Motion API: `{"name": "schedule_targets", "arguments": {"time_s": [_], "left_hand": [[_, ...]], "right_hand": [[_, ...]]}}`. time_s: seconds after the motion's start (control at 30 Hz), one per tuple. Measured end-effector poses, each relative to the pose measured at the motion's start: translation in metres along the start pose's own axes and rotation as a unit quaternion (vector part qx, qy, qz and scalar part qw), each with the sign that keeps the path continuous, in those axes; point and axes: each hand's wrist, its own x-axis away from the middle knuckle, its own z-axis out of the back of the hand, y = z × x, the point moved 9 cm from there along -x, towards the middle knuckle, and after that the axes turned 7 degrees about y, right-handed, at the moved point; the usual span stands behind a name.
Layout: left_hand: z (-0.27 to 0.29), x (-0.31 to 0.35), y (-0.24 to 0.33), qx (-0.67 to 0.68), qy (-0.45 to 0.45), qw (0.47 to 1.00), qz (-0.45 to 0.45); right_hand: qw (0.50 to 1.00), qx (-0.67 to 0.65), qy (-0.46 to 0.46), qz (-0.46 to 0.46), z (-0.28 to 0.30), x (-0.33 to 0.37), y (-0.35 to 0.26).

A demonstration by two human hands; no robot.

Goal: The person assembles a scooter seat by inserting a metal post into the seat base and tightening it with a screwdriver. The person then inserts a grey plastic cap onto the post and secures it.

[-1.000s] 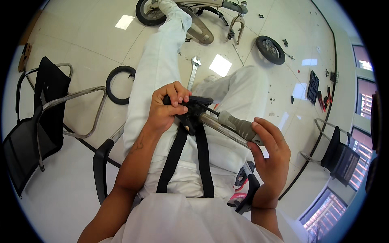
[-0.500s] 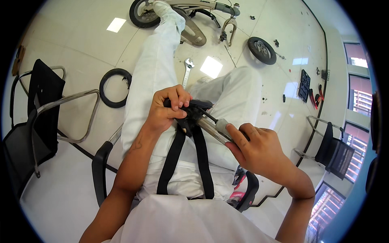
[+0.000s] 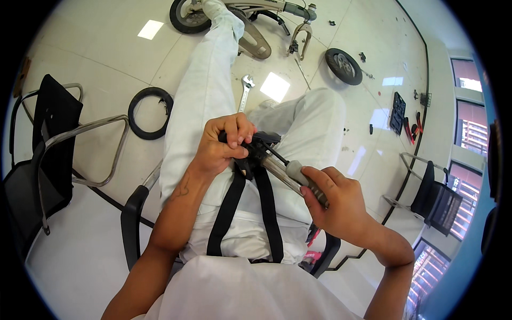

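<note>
In my left hand [image 3: 226, 141] is a black bicycle part [image 3: 268, 138] with a silver tube [image 3: 282, 173] running out toward the lower right. My fingers close round its black end over my lap, so its full shape is hidden. A screwdriver [image 3: 294, 169] with a grey handle lies alongside the tube. Its dark shaft reaches into the black part, where the tip cannot be seen. My right hand [image 3: 341, 201] pinches the handle between thumb and fingers. Two black straps [image 3: 226, 213] hang below the black part.
An adjustable wrench [image 3: 246, 90] lies on the floor beyond my left hand. Farther off are a bicycle frame [image 3: 266, 6], a small wheel [image 3: 343, 66], a tool case [image 3: 397, 113] and red-handled pliers [image 3: 409, 130]. At left, a black tire [image 3: 133, 120] lies near a chair [image 3: 56, 122].
My right hand has shifted slightly right and down along the screwdriver, and its grip has loosened, baring more of the handle. The left hand keeps its hold on the black part.
</note>
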Motion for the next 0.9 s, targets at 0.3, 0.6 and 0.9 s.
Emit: {"name": "schedule_targets", "arguments": {"time_s": [0.3, 0.6, 0.9], "left_hand": [[-0.003, 0.0, -0.001, -0.011, 0.002, 1.0, 0.001], [-0.005, -0.001, -0.002, -0.031, 0.002, 1.0, 0.003], [0.0, 0.0, 0.001, -0.027, 0.02, 0.999, 0.0]], "right_hand": [[0.976, -0.156, -0.003, -0.153, -0.002, 0.003, 0.031], [0.981, -0.137, -0.016, -0.137, 0.003, 0.003, 0.028], [0.992, 0.073, -0.054, 0.086, 0.008, 0.007, -0.009]]}}
